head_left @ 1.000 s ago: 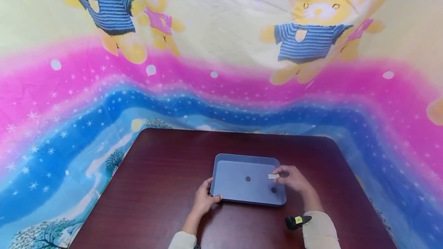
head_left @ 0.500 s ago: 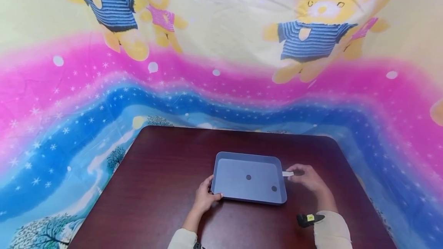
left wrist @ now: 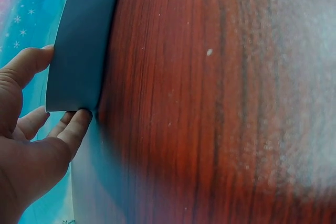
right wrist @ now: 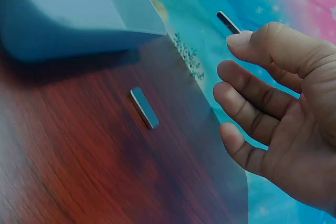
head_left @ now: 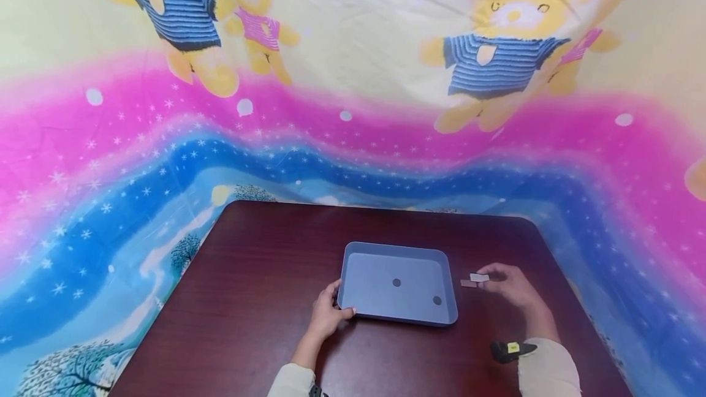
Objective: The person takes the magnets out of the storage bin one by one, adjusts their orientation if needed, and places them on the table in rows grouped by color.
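A grey-blue rectangular tray [head_left: 366,308] rests on the table. My left hand [head_left: 325,317] grips its near left corner, thumb at the front rim and fingers around the side wall. Two small dark round discs lie in the tray, one disc [head_left: 396,283] near the middle and the other disc [head_left: 437,300] towards the near right corner. Right of the tray, my right hand [head_left: 513,287] pinches a small thin white rectangular piece [head_left: 478,277], seen edge-on in the right wrist view. Below it, a similar flat, shiny rectangular piece [right wrist: 144,108] lies on the table.
The dark red wooden table [head_left: 265,274] reaches out on every side of the tray. Behind it hangs a printed cloth [head_left: 353,146] with bears and snowflakes. A black wrist device [head_left: 510,350] sits at the right sleeve.
My right hand has moved right with the white piece, from above the tray to above the table. A second piece now shows on the table there. My left hand stays on the tray.
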`<action>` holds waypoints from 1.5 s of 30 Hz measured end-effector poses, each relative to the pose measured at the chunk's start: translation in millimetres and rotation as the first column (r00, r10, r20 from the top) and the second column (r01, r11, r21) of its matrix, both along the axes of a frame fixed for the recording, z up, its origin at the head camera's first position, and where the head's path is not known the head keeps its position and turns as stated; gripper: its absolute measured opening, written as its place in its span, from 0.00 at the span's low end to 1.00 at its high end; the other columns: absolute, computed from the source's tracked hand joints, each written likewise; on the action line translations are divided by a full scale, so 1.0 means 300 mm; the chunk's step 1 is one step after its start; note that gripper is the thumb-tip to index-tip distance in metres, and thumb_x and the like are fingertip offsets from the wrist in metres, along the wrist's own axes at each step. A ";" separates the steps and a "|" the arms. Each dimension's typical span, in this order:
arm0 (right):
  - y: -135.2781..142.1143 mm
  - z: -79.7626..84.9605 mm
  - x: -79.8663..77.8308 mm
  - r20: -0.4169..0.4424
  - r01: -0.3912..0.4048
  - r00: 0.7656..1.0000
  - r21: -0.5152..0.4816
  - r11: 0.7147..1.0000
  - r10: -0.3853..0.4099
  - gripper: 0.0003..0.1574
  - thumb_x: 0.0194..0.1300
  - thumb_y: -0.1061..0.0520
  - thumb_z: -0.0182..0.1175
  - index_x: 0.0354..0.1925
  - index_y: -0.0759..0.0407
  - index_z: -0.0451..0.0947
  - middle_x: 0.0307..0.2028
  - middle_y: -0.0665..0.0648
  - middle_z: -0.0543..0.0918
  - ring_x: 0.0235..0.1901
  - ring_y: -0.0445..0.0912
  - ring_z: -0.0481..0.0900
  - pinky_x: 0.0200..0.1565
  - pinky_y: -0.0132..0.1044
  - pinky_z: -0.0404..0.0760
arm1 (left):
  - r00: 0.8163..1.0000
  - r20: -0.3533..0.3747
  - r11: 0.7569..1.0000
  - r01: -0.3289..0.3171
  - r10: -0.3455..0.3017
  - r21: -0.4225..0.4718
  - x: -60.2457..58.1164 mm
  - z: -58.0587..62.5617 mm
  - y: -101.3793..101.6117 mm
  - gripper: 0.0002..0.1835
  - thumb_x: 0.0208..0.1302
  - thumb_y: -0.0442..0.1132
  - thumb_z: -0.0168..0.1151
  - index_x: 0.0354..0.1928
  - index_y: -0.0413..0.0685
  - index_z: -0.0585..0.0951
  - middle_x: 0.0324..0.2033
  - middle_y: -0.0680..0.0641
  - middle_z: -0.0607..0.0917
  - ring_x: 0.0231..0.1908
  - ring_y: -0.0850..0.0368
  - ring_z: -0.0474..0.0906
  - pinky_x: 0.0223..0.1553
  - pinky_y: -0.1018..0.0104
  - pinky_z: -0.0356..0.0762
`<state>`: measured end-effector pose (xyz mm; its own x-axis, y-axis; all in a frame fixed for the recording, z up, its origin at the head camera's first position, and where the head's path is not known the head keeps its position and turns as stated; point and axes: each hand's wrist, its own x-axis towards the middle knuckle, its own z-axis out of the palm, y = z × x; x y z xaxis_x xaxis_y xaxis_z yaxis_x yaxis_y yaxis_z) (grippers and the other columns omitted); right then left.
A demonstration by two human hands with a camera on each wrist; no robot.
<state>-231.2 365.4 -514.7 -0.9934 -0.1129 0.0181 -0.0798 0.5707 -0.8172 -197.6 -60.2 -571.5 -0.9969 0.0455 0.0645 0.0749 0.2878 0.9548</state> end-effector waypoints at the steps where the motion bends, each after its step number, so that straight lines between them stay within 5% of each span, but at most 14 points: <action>1: 0.009 -0.001 0.001 -0.003 0.001 1.000 0.005 1.000 -0.001 0.18 0.46 0.55 0.66 0.38 0.58 0.76 0.33 0.58 0.78 0.32 0.50 0.72 0.31 0.41 0.70 | 1.000 0.001 1.000 0.000 0.000 -0.001 0.000 -0.002 0.000 0.41 0.36 0.34 0.70 0.58 0.39 0.63 0.44 0.35 0.72 0.40 0.46 0.73 0.36 0.64 0.73; 16: 0.128 -0.049 0.041 0.010 0.116 0.993 0.126 0.985 -0.119 0.22 0.51 0.48 0.62 0.42 0.60 0.74 0.41 0.61 0.75 0.39 0.52 0.68 0.33 0.41 0.68 | 1.000 0.000 1.000 -0.019 0.019 -0.024 0.000 -0.014 0.001 0.41 0.36 0.34 0.71 0.57 0.39 0.64 0.43 0.36 0.72 0.39 0.46 0.73 0.36 0.63 0.72; 23: 0.176 -0.106 0.054 0.079 0.171 0.981 0.059 0.983 -0.176 0.25 0.52 0.48 0.60 0.44 0.64 0.72 0.41 0.63 0.74 0.35 0.52 0.71 0.30 0.41 0.71 | 1.000 0.001 0.999 -0.026 0.026 -0.037 0.004 -0.010 -0.002 0.41 0.35 0.35 0.71 0.57 0.40 0.64 0.42 0.36 0.72 0.38 0.47 0.73 0.36 0.62 0.72; 31: 0.236 -0.164 0.051 0.073 0.264 0.963 -0.046 0.964 -0.260 0.27 0.52 0.50 0.61 0.45 0.68 0.71 0.30 0.53 0.79 0.30 0.49 0.75 0.28 0.40 0.73 | 1.000 0.008 0.999 -0.024 0.024 -0.043 -0.002 -0.012 -0.003 0.42 0.36 0.36 0.71 0.58 0.42 0.64 0.44 0.37 0.71 0.40 0.46 0.72 0.37 0.61 0.72; 45: 0.248 -0.188 0.034 0.015 0.282 0.958 0.140 0.949 -0.287 0.26 0.52 0.46 0.60 0.42 0.65 0.75 0.38 0.60 0.77 0.32 0.41 0.70 0.31 0.33 0.68 | 1.000 0.008 0.999 -0.011 0.011 -0.040 -0.009 -0.007 -0.003 0.41 0.37 0.36 0.70 0.58 0.41 0.63 0.44 0.36 0.72 0.41 0.46 0.72 0.38 0.61 0.72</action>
